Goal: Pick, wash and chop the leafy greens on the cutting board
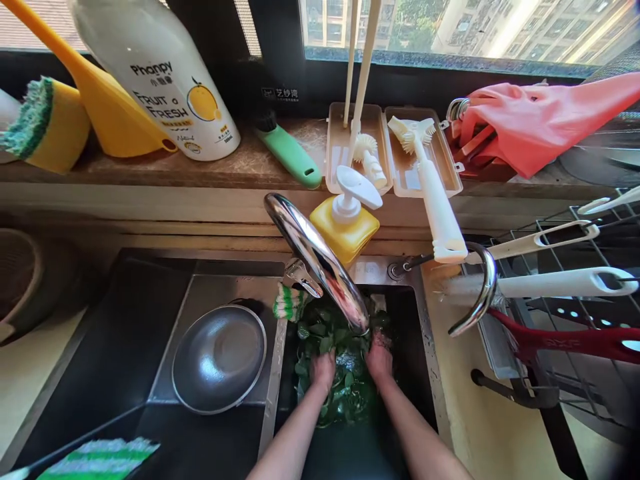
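Dark leafy greens (pixel 345 397) lie in water in the right-hand sink basin (pixel 427 360). My left hand (pixel 324 368) is among them on the left side, its fingers curled in round leaves and partly covered. Opposite, my right hand (pixel 379 360) is closed at the right edge of the bunch, its fingertips hidden by water and leaves. Above the greens arches a chrome faucet (pixel 320 260), its spout end just over the leaves between my hands. Whether water runs from it, I cannot tell.
A frying pan (pixel 220 360) sits over the left basin. A green-striped cloth (pixel 290 302) hangs by the divider. Behind the faucet stands a yellow soap dispenser (pixel 345 227). Brushes, a large white bottle (pixel 165 80) and a sponge (pixel 55 123) line the sill. A wire rack (pixel 595 240) is at right.
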`<action>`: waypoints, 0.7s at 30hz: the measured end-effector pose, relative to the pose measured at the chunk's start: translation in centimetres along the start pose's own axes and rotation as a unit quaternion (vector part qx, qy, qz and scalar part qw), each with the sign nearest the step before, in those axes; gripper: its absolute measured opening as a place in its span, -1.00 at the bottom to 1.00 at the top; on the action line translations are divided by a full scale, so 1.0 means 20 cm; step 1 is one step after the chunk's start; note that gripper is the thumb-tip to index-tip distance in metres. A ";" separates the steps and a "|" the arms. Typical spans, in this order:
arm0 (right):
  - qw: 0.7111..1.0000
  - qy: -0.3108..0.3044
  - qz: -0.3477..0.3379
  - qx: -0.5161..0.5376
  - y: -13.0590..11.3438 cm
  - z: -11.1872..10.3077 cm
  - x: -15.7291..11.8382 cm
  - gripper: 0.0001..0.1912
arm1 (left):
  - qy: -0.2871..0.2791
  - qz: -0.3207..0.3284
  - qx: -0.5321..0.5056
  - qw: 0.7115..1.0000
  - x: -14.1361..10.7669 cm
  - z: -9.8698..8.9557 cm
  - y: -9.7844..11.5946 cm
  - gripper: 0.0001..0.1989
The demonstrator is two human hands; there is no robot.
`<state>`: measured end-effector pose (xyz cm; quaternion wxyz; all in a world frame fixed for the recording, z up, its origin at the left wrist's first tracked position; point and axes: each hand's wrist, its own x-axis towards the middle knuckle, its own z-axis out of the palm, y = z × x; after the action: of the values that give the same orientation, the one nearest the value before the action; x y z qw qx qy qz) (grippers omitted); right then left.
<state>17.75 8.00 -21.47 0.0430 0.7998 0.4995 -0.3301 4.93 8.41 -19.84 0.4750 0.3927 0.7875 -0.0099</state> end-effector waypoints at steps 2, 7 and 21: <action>0.997 0.017 0.032 0.072 -0.02 0.01 0.00 -0.44 | 0.003 -0.001 -0.062 0.998 -0.01 0.01 0.02 -0.75; 0.979 0.039 -0.061 0.191 -0.16 0.01 -0.21 -0.57 | -0.100 0.017 -0.411 0.906 -0.14 -0.06 0.10 -0.58; 0.908 0.090 -0.223 0.342 -0.06 -0.61 -0.80 -0.52 | -0.167 0.007 -0.526 0.834 -0.52 -0.30 0.18 -0.71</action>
<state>18.12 1.12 -2.41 -0.3527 0.6595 0.5231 -0.4087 5.33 6.91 -7.38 0.7340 0.0815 0.5801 0.3436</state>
